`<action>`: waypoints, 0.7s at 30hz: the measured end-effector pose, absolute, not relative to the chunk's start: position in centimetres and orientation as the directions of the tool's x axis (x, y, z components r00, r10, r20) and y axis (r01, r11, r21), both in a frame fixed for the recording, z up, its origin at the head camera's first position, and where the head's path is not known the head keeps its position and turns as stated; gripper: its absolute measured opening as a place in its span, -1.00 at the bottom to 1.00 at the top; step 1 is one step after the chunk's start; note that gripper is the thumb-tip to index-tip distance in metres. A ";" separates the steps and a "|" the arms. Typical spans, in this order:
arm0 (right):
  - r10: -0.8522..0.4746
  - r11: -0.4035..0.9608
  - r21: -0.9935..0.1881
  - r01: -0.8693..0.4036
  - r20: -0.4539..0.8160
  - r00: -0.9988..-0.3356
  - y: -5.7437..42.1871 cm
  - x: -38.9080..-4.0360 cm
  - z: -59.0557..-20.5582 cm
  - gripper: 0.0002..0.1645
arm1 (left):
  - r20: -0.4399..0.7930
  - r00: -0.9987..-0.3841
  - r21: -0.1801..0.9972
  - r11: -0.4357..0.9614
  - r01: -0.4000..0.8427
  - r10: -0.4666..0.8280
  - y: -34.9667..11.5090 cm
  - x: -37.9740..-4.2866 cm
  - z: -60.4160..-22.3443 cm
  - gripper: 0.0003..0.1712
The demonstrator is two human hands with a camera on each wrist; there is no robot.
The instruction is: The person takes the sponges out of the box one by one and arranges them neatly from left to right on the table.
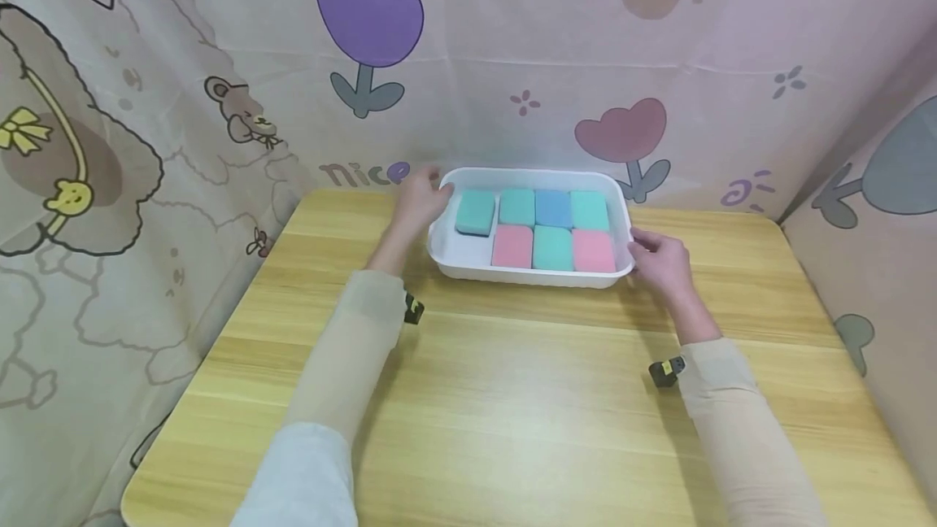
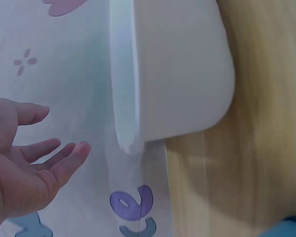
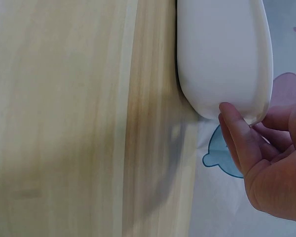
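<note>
A white tray [image 1: 461, 250] with rounded corners stands at the back of the table, holding several square, sponge-like blocks. Six sit together in two rows: teal, blue block [image 1: 553, 208] and teal behind, pink block [image 1: 512, 246], teal and pink in front. Another teal block [image 1: 476, 212] lies apart at the tray's left end, behind a bare patch of tray floor. My left hand [image 1: 420, 203] is beside the left end; the left wrist view shows its fingers spread loosely, away from the rim. At the opposite end, my right hand [image 3: 266, 153] pinches the tray's rim between thumb and fingers.
The wooden table [image 1: 512, 397] stretches forward of the tray. A printed cloth [image 1: 476, 63] with flowers and bears hangs close behind the tray and along both sides. Small black devices sit on both wrists.
</note>
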State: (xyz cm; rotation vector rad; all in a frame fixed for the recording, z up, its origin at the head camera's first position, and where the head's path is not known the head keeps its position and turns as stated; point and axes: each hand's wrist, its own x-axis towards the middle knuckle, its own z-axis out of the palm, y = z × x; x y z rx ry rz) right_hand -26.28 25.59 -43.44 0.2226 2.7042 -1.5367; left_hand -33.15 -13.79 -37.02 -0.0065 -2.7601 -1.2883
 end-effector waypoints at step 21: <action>0.120 0.462 -0.877 0.134 -0.088 -0.989 25.7 -26.7 -43.5 -0.40 | -0.289 -0.957 0.529 0.839 -0.130 0.034 -8.4 -40.2 -39.9 -0.64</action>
